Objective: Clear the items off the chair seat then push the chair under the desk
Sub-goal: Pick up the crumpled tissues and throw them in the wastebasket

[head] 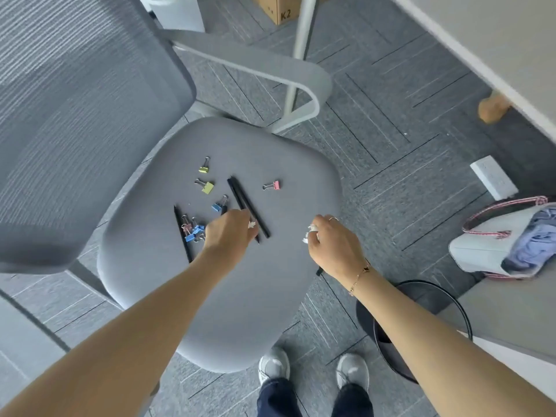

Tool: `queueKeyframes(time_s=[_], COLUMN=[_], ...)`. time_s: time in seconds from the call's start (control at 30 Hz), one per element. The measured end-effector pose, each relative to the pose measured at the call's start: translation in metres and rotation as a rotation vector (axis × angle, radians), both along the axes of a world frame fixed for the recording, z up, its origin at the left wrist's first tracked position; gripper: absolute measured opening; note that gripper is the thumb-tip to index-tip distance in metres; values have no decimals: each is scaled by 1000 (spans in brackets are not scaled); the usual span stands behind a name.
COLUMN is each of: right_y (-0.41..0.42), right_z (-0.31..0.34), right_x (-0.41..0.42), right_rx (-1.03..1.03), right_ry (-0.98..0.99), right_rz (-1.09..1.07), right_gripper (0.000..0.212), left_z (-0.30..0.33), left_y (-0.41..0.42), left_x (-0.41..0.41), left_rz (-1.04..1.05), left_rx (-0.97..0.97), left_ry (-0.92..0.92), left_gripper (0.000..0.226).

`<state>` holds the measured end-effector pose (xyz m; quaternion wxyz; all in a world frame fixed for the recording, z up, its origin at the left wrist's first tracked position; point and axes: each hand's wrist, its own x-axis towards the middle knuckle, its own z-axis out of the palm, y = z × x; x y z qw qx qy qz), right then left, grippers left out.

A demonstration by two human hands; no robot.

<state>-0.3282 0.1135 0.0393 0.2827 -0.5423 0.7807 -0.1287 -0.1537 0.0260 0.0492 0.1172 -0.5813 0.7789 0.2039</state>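
The grey chair seat point(228, 296) carries several coloured binder clips: two yellow-green ones point(207, 186), a pink one point(272, 185), a blue one point(217, 206) and a small cluster point(192, 229). Two black pens point(244, 200) lie side by side mid-seat, and another black pen point(181, 233) lies at the left. My left hand point(230, 231) rests over the near ends of the paired pens, fingers pinched on a small white scrap point(252, 224). My right hand point(332, 246) hovers over the seat's right edge, closed on crumpled white paper point(310, 233). A dark pen tip point(319, 271) shows under that wrist.
The mesh backrest point(75, 115) fills the left, with a grey armrest point(270, 70) behind the seat. The desk point(481, 40) runs along the upper right, its white leg point(298, 55) beyond the chair. A black bin point(421, 326), a white bag point(493, 248) and a power strip point(493, 182) sit on the carpet.
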Motion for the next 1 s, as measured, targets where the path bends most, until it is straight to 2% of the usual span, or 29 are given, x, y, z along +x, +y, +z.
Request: queueKeyframes(time_s=[0.2,0.4,0.57,0.63,0.83,1.0], right_y=[85,195,270,289,318,326], right_z=[5,-16,-34,-41,-54,-56], right_x=[-70,-132,-173,-185,-205,-211], right_rx=[79,250,352,362,354,355], right_ry=[66,51,25,-19,-146,-214], right_rz=[-111,-277,-404,-424,-476,-504], right_gripper=[18,19,19,28,66,74], left_z=[11,0,-13,-22,-45,-60], left_y=[47,117,181,205,263,283], left_x=[-74,-150,-200,-221,-277,-291], left_rz=[-187,-376,-444,-469,-463,-433], left_rx=[37,103,144,169,281,372], left_ry=[121,-51,-70,-87,-57,23], left_gripper=[16,17,14,15,34,71])
